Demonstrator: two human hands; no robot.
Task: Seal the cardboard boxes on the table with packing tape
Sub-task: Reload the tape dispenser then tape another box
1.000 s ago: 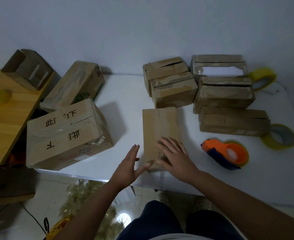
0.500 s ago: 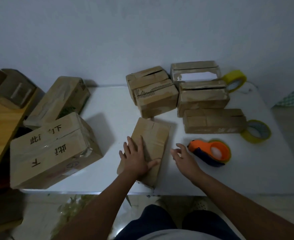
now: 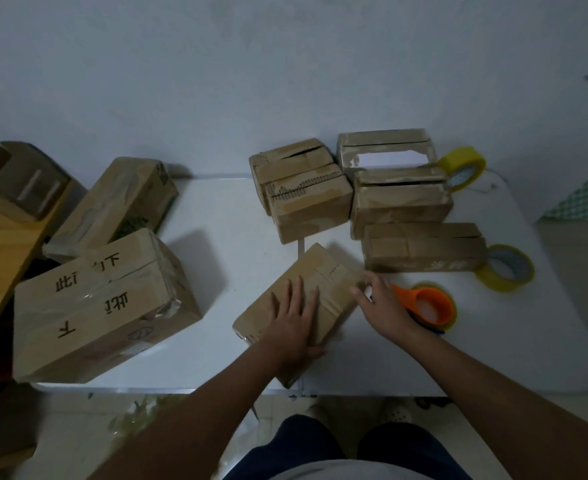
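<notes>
From the head view, a white worktop [image 3: 223, 237] stands against a pale wall [image 3: 251, 71]. The left hand [image 3: 294, 323] lies flat, fingers straight, on a tilted cardboard box [image 3: 320, 271]. The right hand [image 3: 384, 306], fingers loosely curled, touches its corner beside an orange tape dispenser [image 3: 431, 306].

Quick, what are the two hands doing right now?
Left hand: open, fingers straight, pressing flat on the small box.
Right hand: fingers loosely curled at the box's corner; cannot tell if it grips anything.
</notes>
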